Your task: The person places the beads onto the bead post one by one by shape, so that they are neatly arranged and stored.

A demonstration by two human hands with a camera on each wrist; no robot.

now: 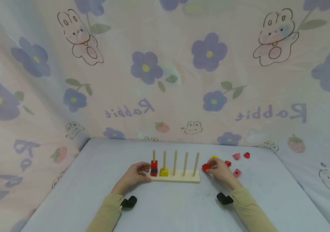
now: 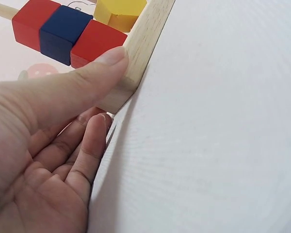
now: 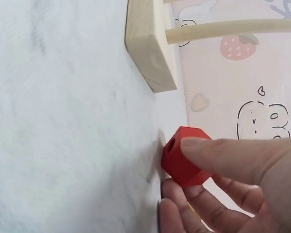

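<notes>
A wooden peg board point(image 1: 179, 178) with several upright pegs lies on the table. My left hand point(image 1: 135, 175) holds its left end, the thumb point(image 2: 111, 60) on the base and the other fingers curled round behind. Red and blue square blocks point(image 2: 63, 35) are stacked on the leftmost peg, close above that thumb. The second peg carries a yellow block point(image 1: 164, 172) at its foot. Just off the board's right end, my right hand point(image 1: 220, 169) pinches a red hexagonal block point(image 3: 175, 162) between thumb and fingers, low over the table. A hole shows in one face of that block.
Around the right hand lie more blocks: a yellow one point(image 1: 213, 156) partly hidden behind it, a red one point(image 1: 228, 163), two pinkish ones point(image 1: 237, 173) and another red one point(image 1: 247, 155). A patterned curtain point(image 1: 176, 96) hangs along the table's back edge.
</notes>
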